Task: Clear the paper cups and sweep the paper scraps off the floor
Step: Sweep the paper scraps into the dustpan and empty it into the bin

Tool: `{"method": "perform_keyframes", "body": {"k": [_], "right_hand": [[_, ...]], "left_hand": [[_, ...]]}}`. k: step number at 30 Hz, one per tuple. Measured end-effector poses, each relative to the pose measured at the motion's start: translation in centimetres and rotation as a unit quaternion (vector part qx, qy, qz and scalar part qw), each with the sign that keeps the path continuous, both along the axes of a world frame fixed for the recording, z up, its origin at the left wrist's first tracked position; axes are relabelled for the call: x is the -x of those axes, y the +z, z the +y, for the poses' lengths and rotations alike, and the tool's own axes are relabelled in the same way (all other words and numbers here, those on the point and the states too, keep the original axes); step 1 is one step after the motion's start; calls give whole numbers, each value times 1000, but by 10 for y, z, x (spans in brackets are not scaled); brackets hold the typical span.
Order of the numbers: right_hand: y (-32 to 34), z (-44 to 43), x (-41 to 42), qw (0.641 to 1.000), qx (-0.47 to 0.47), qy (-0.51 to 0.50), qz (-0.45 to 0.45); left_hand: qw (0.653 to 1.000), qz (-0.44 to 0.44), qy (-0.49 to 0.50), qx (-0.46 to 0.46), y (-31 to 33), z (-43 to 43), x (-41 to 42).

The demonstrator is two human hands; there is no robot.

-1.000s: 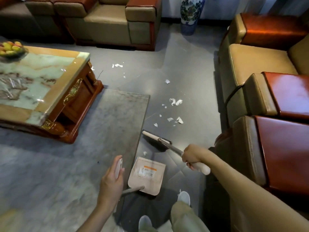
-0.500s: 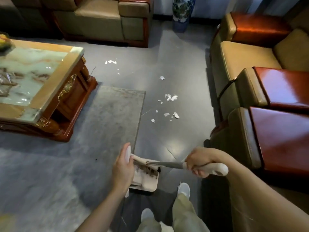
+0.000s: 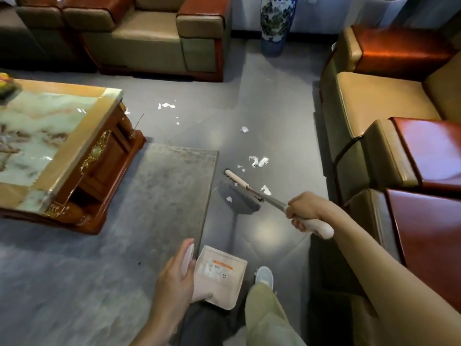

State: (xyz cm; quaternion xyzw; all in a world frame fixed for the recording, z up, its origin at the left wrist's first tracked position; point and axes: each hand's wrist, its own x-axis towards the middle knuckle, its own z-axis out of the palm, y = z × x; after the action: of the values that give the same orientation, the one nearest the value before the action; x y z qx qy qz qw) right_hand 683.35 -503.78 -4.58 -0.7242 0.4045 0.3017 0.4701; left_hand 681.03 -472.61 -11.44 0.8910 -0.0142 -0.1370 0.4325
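My right hand point(image 3: 305, 211) grips the white handle of a small broom point(image 3: 243, 184), whose head reaches out over the grey floor among white paper scraps point(image 3: 259, 161). More scraps point(image 3: 166, 105) lie farther off near the coffee table, and one scrap point(image 3: 228, 199) sits just beside the broom's shadow. My left hand point(image 3: 175, 278) holds the white handle of a beige dustpan point(image 3: 219, 278), which hangs low in front of my feet. No paper cups are in view.
A marble-topped wooden coffee table point(image 3: 57, 151) stands at the left on a grey rug point(image 3: 172, 191). Leather armchairs point(image 3: 389, 116) line the right side and a sofa point(image 3: 149, 38) the back. A blue-and-white vase point(image 3: 277, 23) stands in the far corner.
The broom has swung out of the dustpan and forward to the scraps on the floor. The dustpan has stayed low near my feet in my left hand.
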Motion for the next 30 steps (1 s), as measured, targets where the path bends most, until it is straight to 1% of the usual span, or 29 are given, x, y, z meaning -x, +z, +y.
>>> {"method": "perform_keyframes", "body": {"k": [2, 4, 9, 14, 18, 20, 22, 25, 27, 30], "right_hand": [[-9, -28, -29, 1000, 16, -12, -11], [-16, -57, -54, 999, 38, 5, -6], [-33, -121, -102, 996, 77, 34, 13], [-54, -157, -127, 996, 64, 44, 49], [-65, -144, -134, 997, 42, 56, 35], [-65, -124, -134, 998, 12, 54, 24], [-64, -101, -133, 997, -8, 80, 22], [-60, -76, -130, 993, -36, 104, 47], [-55, -63, -128, 988, -56, 120, 76], [-47, -56, -128, 985, -90, 119, 92]], "left_hand": [[1000, -12, 8, -7, 1, -17, -15], [999, -26, 14, -19, -1, -38, -38], [998, -29, -17, -58, -9, -89, -98], [997, -24, -29, -65, -23, -119, -154], [995, -39, -35, -88, -25, -139, -201], [992, -45, -43, -109, -23, -143, -220], [989, -57, -59, -122, -21, -143, -231], [988, -74, -72, -115, -21, -143, -239], [990, -65, -67, -107, -23, -145, -244], [991, -69, -72, -87, -23, -148, -246]]}}
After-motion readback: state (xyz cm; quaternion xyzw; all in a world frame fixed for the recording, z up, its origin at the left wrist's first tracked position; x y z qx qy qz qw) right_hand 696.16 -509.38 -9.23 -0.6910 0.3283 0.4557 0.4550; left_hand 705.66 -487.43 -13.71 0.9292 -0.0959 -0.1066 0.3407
